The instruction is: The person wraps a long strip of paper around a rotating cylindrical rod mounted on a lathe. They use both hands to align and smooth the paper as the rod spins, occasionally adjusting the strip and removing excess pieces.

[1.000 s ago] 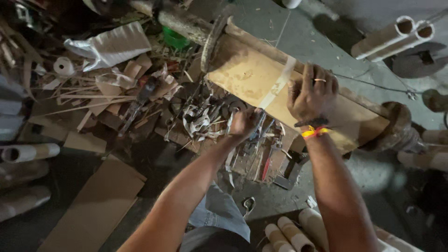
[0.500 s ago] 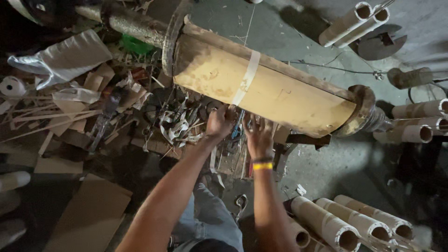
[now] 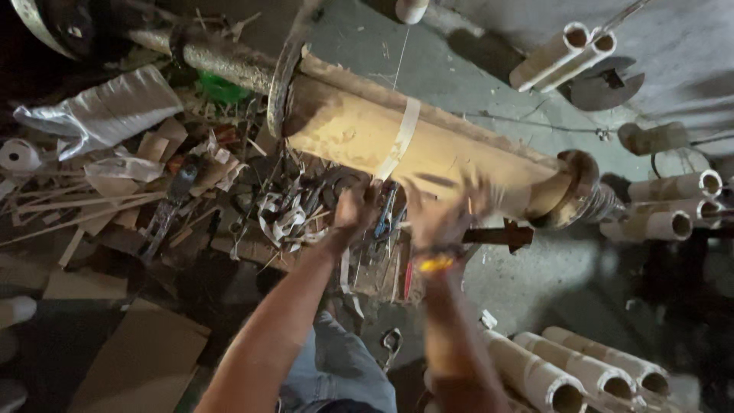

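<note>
Clutter fills the left side: a small white tape roll (image 3: 18, 154) at the edge, a crumpled silver plastic bag (image 3: 103, 115) above the flat brown cardboard scraps (image 3: 141, 359) on the floor. Next, the heap of tangled metal strips and hand tools (image 3: 287, 214) lies under the front of the roller.

Your left hand (image 3: 354, 210) is at the right edge of this heap, approx. where it was half a sec ago; fingers are curled downward into the tools, but I cannot tell if they grip anything.

Long tan cardboard-wrapped roller on a rusty metal shaft (image 3: 359, 130), with a pale tape band (image 3: 403, 134) around it, sits just above both hands, across the middle.

Your right hand (image 3: 443, 210), w/ yellow-red wristband (image 3: 434, 264), was on the roller one sec ago; now it is lower, in front of it, blurred from motion, so open or closed cannot be told.

Pale cardboard tubes (image 3: 581, 375) lie at bottom right, more at far right.
</note>
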